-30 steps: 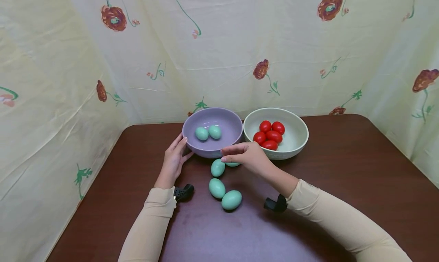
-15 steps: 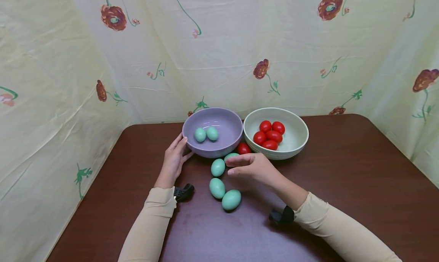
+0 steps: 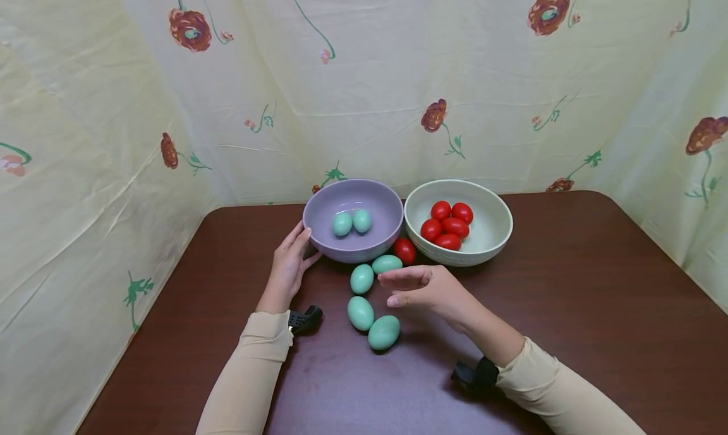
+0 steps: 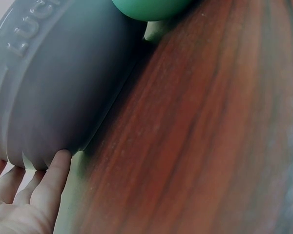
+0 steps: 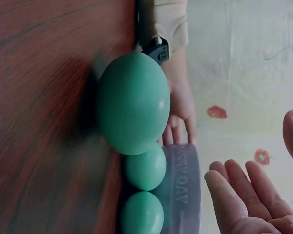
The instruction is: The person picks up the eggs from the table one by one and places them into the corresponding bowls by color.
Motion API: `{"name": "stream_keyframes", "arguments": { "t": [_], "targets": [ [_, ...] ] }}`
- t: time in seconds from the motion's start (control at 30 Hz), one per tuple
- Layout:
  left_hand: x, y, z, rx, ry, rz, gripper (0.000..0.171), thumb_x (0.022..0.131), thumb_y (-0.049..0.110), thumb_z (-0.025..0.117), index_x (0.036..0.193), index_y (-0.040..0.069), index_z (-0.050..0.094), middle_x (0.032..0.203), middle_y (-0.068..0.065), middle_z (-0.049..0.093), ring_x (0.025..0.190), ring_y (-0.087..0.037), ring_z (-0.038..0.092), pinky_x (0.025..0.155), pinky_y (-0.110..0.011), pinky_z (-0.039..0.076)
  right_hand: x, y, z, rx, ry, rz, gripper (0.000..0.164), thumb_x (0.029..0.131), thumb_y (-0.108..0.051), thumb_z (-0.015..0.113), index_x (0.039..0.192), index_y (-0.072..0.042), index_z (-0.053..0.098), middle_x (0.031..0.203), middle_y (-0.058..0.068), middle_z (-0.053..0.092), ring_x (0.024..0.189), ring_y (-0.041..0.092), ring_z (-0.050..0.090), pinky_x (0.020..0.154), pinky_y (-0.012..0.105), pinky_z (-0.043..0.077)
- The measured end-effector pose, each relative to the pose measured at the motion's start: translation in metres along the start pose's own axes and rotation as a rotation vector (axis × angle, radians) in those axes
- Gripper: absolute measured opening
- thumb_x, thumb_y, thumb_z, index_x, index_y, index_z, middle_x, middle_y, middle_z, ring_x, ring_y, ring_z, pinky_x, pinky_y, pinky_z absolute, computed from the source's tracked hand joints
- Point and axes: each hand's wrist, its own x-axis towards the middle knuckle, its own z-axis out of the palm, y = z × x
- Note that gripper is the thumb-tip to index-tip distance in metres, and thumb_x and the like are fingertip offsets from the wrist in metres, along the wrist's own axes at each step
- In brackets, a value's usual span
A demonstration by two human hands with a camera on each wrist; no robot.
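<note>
L wrist cam: purple bowl (image 4: 63, 87) runs off top, lettering (image 4: 18, 48) cut short; green egg (image 4: 154, 6) cropped up top; L hand (image 4: 29, 209) cropped, btm corner. R wrist cam: nearest egg (image 5: 133, 103) partly hides L hand; R hand (image 5: 254, 202) cropped at edge. Head cam: sleeves (image 3: 244, 384) cut off btm.

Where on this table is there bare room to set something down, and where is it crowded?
Bare table lies between the left sleeve and the curtain, right of the white bowl and right sleeve, and between both sleeves. It is crowded at the purple bowl's front, with four green eggs, a red egg and the right hand.
</note>
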Motion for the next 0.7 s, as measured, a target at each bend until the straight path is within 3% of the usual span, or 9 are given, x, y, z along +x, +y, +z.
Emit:
{"name": "stream_keyframes", "arguments": {
  "t": [0.27, 0.57, 0.7],
  "targets": [
    [0.000, 0.000, 0.001, 0.002, 0.005, -0.003, 0.059, 0.102, 0.031, 0.057, 0.155, 0.020, 0.036, 0.161, 0.001, 0.036, 0.148, -0.014, 0.036, 0.112, -0.049, 0.043, 0.003, 0.007, -0.005, 0.001, -0.051, -0.014, 0.049, 0.085, -0.017, 0.079, 0.128, 0.002, 0.065, 0.131, 0.023, 0.064, 0.126, 0.032, 0.060, 0.093, 0.024, 0.055],
    [-0.001, 0.000, 0.001, 0.005, 0.006, -0.002, 0.059, 0.102, 0.032, 0.057, 0.155, 0.021, 0.036, 0.161, 0.001, 0.036, 0.148, -0.014, 0.036, 0.111, -0.049, 0.043, 0.009, 0.019, -0.002, 0.026, -0.125, 0.026, 0.054, 0.084, -0.015, 0.079, 0.131, 0.006, 0.061, 0.135, 0.029, 0.058, 0.119, 0.042, 0.063, 0.093, 0.029, 0.057],
    [-0.001, 0.000, 0.000, 0.015, 0.002, 0.000, 0.059, 0.102, 0.033, 0.057, 0.155, 0.022, 0.036, 0.161, 0.002, 0.036, 0.148, -0.014, 0.036, 0.111, -0.049, 0.043, 0.011, 0.023, 0.002, 0.013, -0.124, 0.043, 0.054, 0.083, -0.013, 0.079, 0.130, 0.006, 0.061, 0.133, 0.027, 0.061, 0.123, 0.038, 0.062, 0.092, 0.026, 0.056]
  ]
}}
